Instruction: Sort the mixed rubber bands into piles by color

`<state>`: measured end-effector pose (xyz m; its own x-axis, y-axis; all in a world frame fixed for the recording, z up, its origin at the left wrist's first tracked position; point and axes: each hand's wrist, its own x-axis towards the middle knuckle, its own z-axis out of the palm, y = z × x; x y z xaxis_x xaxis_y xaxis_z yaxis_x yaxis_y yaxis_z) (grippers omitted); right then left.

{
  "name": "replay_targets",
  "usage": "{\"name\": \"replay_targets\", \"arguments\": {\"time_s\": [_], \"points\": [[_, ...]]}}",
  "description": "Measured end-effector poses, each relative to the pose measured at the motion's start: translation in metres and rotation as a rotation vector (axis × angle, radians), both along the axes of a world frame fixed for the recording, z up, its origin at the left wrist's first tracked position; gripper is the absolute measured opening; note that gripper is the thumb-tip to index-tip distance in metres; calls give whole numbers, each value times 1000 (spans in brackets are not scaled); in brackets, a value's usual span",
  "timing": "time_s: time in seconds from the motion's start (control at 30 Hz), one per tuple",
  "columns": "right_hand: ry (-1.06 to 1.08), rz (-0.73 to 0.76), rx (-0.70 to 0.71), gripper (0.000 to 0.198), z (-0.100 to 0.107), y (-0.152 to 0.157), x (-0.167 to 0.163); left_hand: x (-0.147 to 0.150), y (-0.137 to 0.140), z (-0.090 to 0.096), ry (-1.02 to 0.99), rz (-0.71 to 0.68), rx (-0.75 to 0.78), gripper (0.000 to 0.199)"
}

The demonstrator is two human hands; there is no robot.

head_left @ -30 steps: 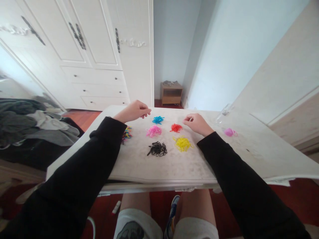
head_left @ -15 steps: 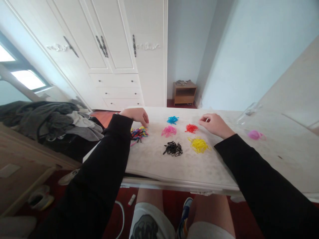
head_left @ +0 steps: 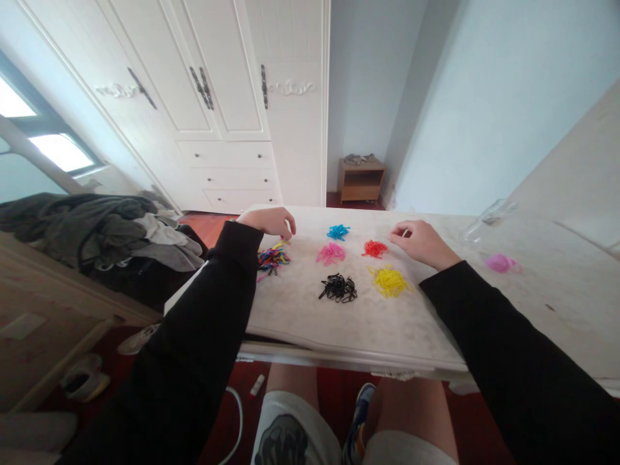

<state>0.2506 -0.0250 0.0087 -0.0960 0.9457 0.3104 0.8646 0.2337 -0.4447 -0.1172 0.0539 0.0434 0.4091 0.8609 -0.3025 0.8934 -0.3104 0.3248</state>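
My left hand (head_left: 274, 223) hovers at the far edge of a mixed pile of coloured rubber bands (head_left: 274, 259). Its fingers curl down and close together; whatever they hold is too small to make out. My right hand (head_left: 420, 241) rests beside a small heap of red rubber bands (head_left: 374, 248), fingertips pinched, their contents hidden. Between the hands lie sorted heaps: blue rubber bands (head_left: 338, 232), pink rubber bands (head_left: 331, 253), black rubber bands (head_left: 338, 288) and yellow rubber bands (head_left: 389, 282).
The heaps lie on a pale table (head_left: 300, 316). Toward its right end are a clear plastic bottle (head_left: 489, 219) on its side and a pink object (head_left: 502, 263). Clothes (head_left: 97, 226) are piled at the left. A white wardrobe (head_left: 227, 116) stands beyond.
My left hand has lifted slightly off the mixed pile and its fingers have shifted right. The right hand stays nearly where it was; the whole view has drifted a little.
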Motion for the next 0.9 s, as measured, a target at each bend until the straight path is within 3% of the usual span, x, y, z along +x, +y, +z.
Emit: {"name": "replay_targets", "arguments": {"time_s": [0.47, 0.9], "points": [[-7, 3, -23, 18, 0, -1, -1, -5, 0, -2, -219, 36, -169, 34], [-23, 14, -31, 20, -1, -1, -2, -9, 1, -3, -206, 10, -243, 43]]}}
